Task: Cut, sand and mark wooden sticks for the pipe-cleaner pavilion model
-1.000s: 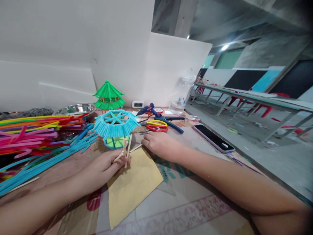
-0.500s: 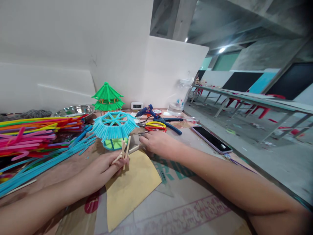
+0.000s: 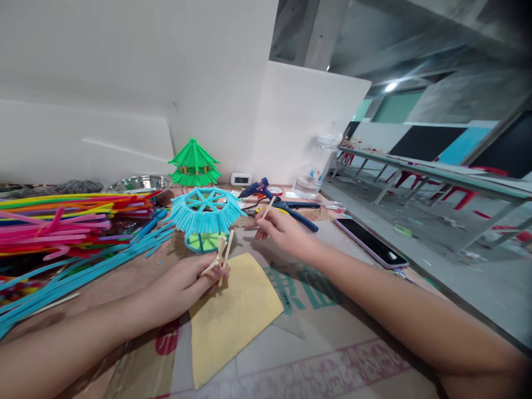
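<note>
Straw pile (image 3: 62, 221) far left; blue roof (image 3: 205, 213) behind hands. Left hand (image 3: 187, 280) pinches stick frame (image 3: 220, 256) over yellow card (image 3: 233, 310). Right hand (image 3: 282, 230) pinches single stick (image 3: 268, 208). Step: likely adding stick; needs lining up with frame.

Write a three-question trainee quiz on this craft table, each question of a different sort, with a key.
1. True or false: the left hand holds a small bundle of wooden sticks.
2. What does the right hand pinch? A) scissors B) a single wooden stick C) the phone
3. Fill in: the blue straw roof stands in front of a ____ straw pagoda.

Key: 1 true; 2 B; 3 green.
</note>
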A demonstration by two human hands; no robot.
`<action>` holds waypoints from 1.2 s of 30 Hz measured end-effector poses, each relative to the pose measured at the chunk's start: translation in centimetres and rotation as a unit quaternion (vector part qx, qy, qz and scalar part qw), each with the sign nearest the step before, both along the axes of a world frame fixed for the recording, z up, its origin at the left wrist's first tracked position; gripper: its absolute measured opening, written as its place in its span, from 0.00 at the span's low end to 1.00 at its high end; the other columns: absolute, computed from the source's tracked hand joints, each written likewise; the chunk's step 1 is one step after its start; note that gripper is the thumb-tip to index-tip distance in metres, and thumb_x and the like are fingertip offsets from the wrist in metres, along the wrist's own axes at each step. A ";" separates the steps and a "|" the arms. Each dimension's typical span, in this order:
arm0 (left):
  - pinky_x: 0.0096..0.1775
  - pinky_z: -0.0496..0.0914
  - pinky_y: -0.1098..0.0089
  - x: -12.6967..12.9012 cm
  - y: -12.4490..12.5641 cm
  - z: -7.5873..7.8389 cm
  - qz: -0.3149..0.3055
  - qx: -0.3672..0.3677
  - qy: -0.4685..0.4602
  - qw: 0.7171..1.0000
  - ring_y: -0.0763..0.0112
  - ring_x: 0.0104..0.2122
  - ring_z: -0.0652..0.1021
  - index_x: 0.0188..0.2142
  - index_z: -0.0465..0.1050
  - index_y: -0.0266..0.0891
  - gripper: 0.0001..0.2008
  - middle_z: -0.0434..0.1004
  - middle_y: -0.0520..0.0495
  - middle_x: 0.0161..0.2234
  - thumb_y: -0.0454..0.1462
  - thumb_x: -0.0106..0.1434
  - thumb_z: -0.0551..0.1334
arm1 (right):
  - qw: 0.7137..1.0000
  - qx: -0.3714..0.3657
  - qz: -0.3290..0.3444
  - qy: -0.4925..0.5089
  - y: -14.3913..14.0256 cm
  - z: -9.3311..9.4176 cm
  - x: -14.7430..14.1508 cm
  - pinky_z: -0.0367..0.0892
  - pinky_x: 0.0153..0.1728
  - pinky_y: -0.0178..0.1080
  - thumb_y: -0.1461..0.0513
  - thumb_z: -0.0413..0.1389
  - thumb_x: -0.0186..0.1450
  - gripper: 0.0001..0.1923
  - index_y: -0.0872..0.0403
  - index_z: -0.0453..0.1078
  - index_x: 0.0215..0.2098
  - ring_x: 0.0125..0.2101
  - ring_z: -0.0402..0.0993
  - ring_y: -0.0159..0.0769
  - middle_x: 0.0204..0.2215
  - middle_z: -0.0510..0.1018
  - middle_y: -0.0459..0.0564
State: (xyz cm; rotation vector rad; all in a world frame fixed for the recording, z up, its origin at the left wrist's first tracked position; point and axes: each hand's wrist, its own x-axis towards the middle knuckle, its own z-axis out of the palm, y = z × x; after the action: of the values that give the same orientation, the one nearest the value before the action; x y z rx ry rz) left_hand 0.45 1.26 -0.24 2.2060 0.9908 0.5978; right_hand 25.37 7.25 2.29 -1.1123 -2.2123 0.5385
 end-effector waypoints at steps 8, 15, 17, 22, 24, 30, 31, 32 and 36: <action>0.32 0.66 0.73 0.1 0.3 0.1 -0.014 -0.002 -0.026 1.000 0.70 0.29 0.72 0.31 0.65 0.41 0.16 0.71 0.50 0.29 0.44 0.71 0.47 | 0.796 -0.395 0.082 0.451 -2.4 1.7 -2.0 0.65 0.24 0.31 0.57 0.62 0.63 0.11 0.58 0.73 0.31 0.21 0.64 0.26 0.21 0.69 0.42; 0.32 0.65 0.73 -0.1 0.2 0.0 -0.012 0.006 -0.024 1.000 0.70 0.29 0.72 0.31 0.64 0.41 0.15 0.71 0.51 0.29 0.43 0.71 0.47 | 0.769 -0.429 0.129 0.456 -4.7 2.8 -2.9 0.71 0.25 0.30 0.58 0.66 0.60 0.12 0.57 0.70 0.30 0.21 0.69 0.24 0.24 0.76 0.44; 0.32 0.65 0.73 0.0 0.2 0.1 -0.009 0.008 -0.021 1.000 0.70 0.29 0.72 0.31 0.64 0.41 0.15 0.71 0.51 0.29 0.43 0.71 0.47 | 0.769 -0.428 0.134 0.456 -4.8 2.9 -2.9 0.72 0.25 0.30 0.58 0.66 0.60 0.12 0.57 0.70 0.30 0.20 0.70 0.24 0.24 0.76 0.43; 0.33 0.66 0.73 0.1 0.1 0.2 -0.013 0.005 -0.013 1.000 0.70 0.30 0.72 0.31 0.64 0.41 0.15 0.71 0.51 0.29 0.43 0.70 0.47 | 0.782 -0.410 0.137 0.450 -4.5 2.6 -2.7 0.74 0.28 0.31 0.56 0.65 0.61 0.13 0.56 0.70 0.32 0.21 0.70 0.24 0.24 0.76 0.43; 0.34 0.66 0.72 0.0 0.1 0.2 -0.013 0.004 -0.011 1.000 0.69 0.31 0.73 0.31 0.64 0.41 0.15 0.71 0.51 0.30 0.44 0.71 0.47 | 0.810 -0.384 0.120 0.427 -4.1 2.1 -2.6 0.73 0.25 0.31 0.54 0.64 0.62 0.14 0.56 0.70 0.31 0.19 0.68 0.24 0.22 0.74 0.41; 0.37 0.67 0.69 -0.3 -0.1 0.1 -0.002 0.031 -0.002 1.000 0.68 0.32 0.71 0.32 0.63 0.41 0.18 0.69 0.50 0.31 0.45 0.72 0.44 | 0.970 -0.171 0.049 0.164 -3.1 0.4 -2.4 0.61 0.21 0.32 0.60 0.55 0.66 0.07 0.54 0.66 0.32 0.20 0.65 0.28 0.21 0.70 0.42; 0.38 0.67 0.68 -0.3 -0.1 0.1 -0.005 0.033 -0.007 0.999 0.68 0.33 0.71 0.33 0.63 0.41 0.18 0.69 0.50 0.32 0.45 0.73 0.43 | 0.985 -0.126 0.054 0.109 -3.1 0.2 -2.4 0.60 0.23 0.33 0.61 0.55 0.66 0.05 0.54 0.65 0.33 0.21 0.65 0.29 0.22 0.70 0.43; 0.39 0.68 0.68 -0.3 -0.1 0.1 -0.011 0.030 -0.014 0.999 0.68 0.35 0.72 0.34 0.63 0.41 0.18 0.70 0.49 0.34 0.45 0.73 0.42 | 0.993 -0.083 0.062 0.063 -3.1 0.0 -2.4 0.59 0.24 0.33 0.62 0.54 0.66 0.04 0.54 0.65 0.33 0.23 0.65 0.30 0.23 0.71 0.43; 0.42 0.68 0.67 -0.2 -0.1 0.1 -0.025 0.013 -0.005 1.000 0.68 0.38 0.74 0.41 0.66 0.40 0.17 0.73 0.48 0.38 0.44 0.73 0.43 | 0.996 0.008 0.083 -0.034 -3.3 -0.3 -2.4 0.57 0.28 0.34 0.62 0.50 0.69 0.09 0.54 0.65 0.30 0.25 0.64 0.31 0.24 0.71 0.46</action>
State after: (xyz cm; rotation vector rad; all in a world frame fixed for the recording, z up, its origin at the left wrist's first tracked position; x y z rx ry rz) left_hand 0.21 1.20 -0.13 2.2424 0.9252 0.6008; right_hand 22.94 3.94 2.01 -0.9562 -2.3780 0.5586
